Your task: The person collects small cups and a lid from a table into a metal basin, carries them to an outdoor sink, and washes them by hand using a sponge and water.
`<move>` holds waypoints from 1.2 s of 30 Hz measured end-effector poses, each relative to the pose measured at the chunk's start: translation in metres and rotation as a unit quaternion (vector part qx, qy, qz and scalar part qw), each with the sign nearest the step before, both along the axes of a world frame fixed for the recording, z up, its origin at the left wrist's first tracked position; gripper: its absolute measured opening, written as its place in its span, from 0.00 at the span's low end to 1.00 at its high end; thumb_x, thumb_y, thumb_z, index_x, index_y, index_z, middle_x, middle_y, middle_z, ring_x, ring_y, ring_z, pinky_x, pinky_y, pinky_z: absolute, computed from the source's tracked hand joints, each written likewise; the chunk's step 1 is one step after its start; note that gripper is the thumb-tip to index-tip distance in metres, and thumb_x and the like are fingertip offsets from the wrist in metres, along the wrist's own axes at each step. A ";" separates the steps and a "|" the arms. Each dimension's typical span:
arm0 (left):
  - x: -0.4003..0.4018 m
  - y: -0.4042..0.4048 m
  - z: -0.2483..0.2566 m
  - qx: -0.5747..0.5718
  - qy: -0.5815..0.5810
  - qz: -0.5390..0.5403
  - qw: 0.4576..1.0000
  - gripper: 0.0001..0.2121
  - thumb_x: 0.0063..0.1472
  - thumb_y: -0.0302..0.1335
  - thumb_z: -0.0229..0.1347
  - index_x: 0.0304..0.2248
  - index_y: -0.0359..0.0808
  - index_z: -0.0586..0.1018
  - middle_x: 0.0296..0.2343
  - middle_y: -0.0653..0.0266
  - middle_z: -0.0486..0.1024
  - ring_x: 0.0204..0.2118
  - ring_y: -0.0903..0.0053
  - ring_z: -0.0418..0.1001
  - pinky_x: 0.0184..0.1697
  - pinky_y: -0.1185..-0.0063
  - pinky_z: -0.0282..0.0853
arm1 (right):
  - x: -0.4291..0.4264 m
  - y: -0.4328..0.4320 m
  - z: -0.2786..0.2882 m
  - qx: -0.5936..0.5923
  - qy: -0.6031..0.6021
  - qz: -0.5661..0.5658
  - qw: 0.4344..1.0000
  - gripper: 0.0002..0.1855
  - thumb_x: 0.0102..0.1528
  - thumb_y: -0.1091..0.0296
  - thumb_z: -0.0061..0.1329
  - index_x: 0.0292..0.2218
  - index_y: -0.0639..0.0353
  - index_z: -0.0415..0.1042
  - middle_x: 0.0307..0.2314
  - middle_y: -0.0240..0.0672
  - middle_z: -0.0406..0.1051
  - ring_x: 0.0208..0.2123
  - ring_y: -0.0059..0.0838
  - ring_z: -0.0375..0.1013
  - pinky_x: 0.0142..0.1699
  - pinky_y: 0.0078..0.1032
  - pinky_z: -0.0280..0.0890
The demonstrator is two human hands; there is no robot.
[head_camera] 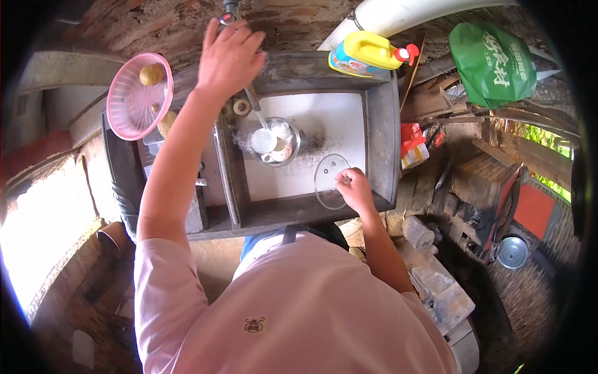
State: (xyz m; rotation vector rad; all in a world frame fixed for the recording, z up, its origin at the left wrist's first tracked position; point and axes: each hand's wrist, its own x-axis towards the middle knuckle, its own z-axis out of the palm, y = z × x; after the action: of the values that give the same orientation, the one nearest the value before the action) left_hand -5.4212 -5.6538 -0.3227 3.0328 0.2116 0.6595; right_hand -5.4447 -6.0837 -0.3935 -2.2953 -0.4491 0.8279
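Note:
My left hand [232,58] is raised by the brick wall, its fingers spread just below the red-marked valve [227,18] of the water pipe. It looks to hold nothing. Between finger and thumb, my right hand [356,189] grips a clear glass lid [327,182] by its knob, tilted over the sink's near right part. From the tap spout [252,97] a pale stream falls into a round glass bowl [295,148]. Several white dishes [282,152] sit inside that bowl, some with red marks. The bowl stands on the light floor of the stone sink [341,117].
A pink plastic basket [119,112] holding a potato [152,74] rests at the left end. On the back ledge lies a yellow detergent bottle [369,51] with a red cap. A green bag [493,65] hangs at the right. Firewood [417,231] lies lower right.

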 end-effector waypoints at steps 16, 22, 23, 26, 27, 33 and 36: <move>-0.145 -0.137 -0.188 -0.389 0.124 0.326 0.853 0.28 0.57 0.36 0.58 0.55 0.33 0.65 0.45 0.43 0.69 0.48 0.50 0.70 0.52 0.62 0.67 | -0.031 -0.042 0.004 0.018 0.001 -0.055 0.998 0.07 0.47 0.72 0.53 0.31 0.62 0.75 0.31 0.40 0.74 0.33 0.30 0.74 0.39 0.25 0.68; -0.144 -0.147 -0.219 -0.418 0.289 0.370 0.777 0.33 0.56 0.40 0.58 0.57 0.34 0.63 0.48 0.42 0.71 0.51 0.52 0.71 0.54 0.66 0.68 | -0.036 -0.057 0.014 -0.020 -0.013 -0.067 0.997 0.06 0.45 0.73 0.53 0.29 0.62 0.75 0.31 0.44 0.73 0.36 0.42 0.74 0.41 0.31 0.68; -0.144 -0.143 -0.223 -0.417 0.288 0.369 0.779 0.33 0.56 0.40 0.58 0.57 0.34 0.63 0.48 0.42 0.71 0.51 0.52 0.71 0.54 0.66 0.68 | -0.038 -0.061 0.013 -0.019 -0.014 -0.068 0.997 0.06 0.45 0.73 0.53 0.29 0.62 0.75 0.31 0.44 0.73 0.36 0.42 0.74 0.41 0.31 0.68; -0.140 -0.132 -0.228 -0.523 0.319 0.413 0.674 0.21 0.55 0.34 0.52 0.47 0.34 0.73 0.35 0.46 0.79 0.38 0.56 0.80 0.44 0.65 0.74 | -0.044 -0.077 0.008 -0.019 -0.029 -0.056 0.998 0.06 0.45 0.73 0.54 0.28 0.61 0.75 0.30 0.43 0.73 0.36 0.44 0.73 0.41 0.32 0.68; -0.137 -0.131 -0.224 -0.522 0.322 0.408 0.677 0.21 0.55 0.34 0.52 0.47 0.34 0.73 0.35 0.46 0.79 0.38 0.56 0.80 0.44 0.65 0.74 | -0.047 -0.083 0.006 -0.012 -0.045 -0.063 0.997 0.05 0.45 0.72 0.54 0.28 0.61 0.75 0.29 0.43 0.73 0.35 0.44 0.73 0.40 0.33 0.68; -0.146 -0.138 -0.236 -0.462 0.301 0.391 0.736 0.17 0.52 0.30 0.51 0.41 0.31 0.74 0.27 0.49 0.79 0.25 0.61 0.81 0.29 0.70 0.76 | -0.055 -0.097 0.005 0.007 -0.034 -0.089 0.995 0.06 0.45 0.72 0.55 0.28 0.61 0.75 0.28 0.42 0.74 0.34 0.44 0.73 0.39 0.35 0.68; -0.140 -0.156 -0.219 -0.495 0.335 0.398 0.696 0.16 0.52 0.29 0.52 0.40 0.29 0.73 0.26 0.49 0.79 0.24 0.62 0.81 0.30 0.70 0.77 | -0.059 -0.103 0.003 0.001 -0.045 -0.088 0.995 0.05 0.45 0.72 0.54 0.28 0.61 0.75 0.27 0.43 0.74 0.34 0.44 0.73 0.39 0.35 0.67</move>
State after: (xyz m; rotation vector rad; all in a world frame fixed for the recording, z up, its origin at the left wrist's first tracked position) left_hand -5.5610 -5.8097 -0.5414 1.8189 1.3897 -0.5255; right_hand -5.5040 -6.1871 -0.3903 -2.3373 -0.2814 0.6392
